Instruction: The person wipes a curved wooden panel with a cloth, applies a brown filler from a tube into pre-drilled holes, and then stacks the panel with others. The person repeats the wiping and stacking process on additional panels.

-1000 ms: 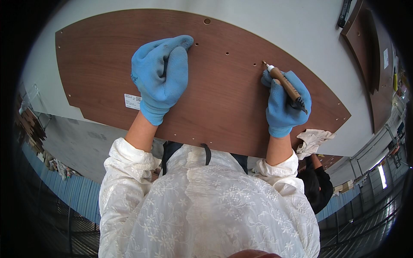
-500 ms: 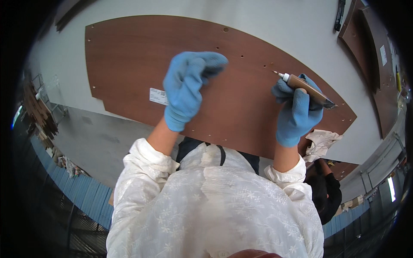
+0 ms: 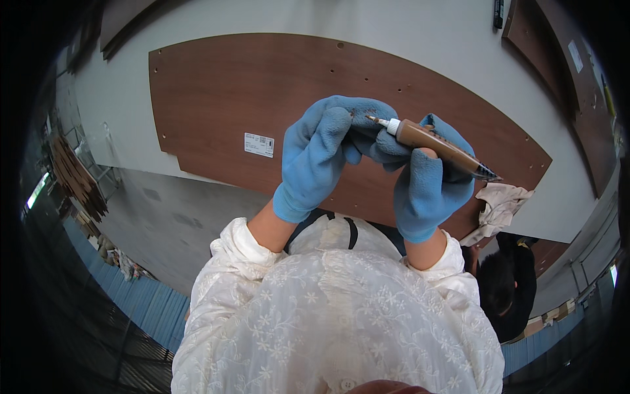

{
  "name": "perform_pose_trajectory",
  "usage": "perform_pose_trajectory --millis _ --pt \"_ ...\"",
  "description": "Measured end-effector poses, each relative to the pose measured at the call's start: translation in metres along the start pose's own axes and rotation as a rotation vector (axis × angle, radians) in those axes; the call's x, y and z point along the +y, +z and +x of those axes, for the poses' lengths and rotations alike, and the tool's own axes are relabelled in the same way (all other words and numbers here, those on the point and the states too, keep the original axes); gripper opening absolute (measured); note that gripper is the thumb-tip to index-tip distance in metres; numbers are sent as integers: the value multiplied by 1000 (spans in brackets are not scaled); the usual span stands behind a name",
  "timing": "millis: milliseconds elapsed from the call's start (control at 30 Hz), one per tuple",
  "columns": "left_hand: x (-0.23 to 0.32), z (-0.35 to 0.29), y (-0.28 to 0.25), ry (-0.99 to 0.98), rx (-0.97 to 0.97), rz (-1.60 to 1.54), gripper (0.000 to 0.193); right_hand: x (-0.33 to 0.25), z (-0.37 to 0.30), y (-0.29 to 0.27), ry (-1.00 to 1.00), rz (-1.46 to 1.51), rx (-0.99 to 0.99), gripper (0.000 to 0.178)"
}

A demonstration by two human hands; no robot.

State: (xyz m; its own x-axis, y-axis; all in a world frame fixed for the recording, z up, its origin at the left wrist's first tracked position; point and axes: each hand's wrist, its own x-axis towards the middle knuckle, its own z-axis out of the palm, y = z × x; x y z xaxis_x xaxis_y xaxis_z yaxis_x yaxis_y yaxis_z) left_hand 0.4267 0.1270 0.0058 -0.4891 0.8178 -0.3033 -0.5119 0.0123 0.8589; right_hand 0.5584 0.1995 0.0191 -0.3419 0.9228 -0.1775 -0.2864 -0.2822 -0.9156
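My right hand, in a blue glove, grips a slim clear tube of brown filler paste with a white collar and narrow nozzle. The tube slants, its nozzle pointing up and left. My left hand, gloved alike, is closed with thumb and fingers bent together. Its fingers are right at the nozzle tip; whether they touch it I cannot tell. A small brown spot shows by the left thumb tip, and what these fingers pinch, if anything, is hidden. Beneath both hands lies a curved reddish-brown wood panel with small drilled holes and a white label.
A crumpled pale cloth lies at the panel's right near edge. More brown panels are at the far right, near a black marker. A person in dark clothes is low at the right. Another board sits at the far left.
My left hand has moved right and my right hand slightly left, bringing the tube's nozzle to the left fingers. The tube stays in my right hand. The whole view has shifted slightly.
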Motion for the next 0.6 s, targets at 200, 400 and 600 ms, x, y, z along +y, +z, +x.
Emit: perform_pose_trajectory --millis 200,400,600 --pt "-2 1 4 -16 -6 -24 39 4 3 -5 -74 -106 -57 37" --pt "-6 4 5 3 -26 8 38 6 6 -10 -77 -129 -73 35" --pt "-9 5 8 -14 -11 56 36 8 9 -13 -95 -111 -50 35"
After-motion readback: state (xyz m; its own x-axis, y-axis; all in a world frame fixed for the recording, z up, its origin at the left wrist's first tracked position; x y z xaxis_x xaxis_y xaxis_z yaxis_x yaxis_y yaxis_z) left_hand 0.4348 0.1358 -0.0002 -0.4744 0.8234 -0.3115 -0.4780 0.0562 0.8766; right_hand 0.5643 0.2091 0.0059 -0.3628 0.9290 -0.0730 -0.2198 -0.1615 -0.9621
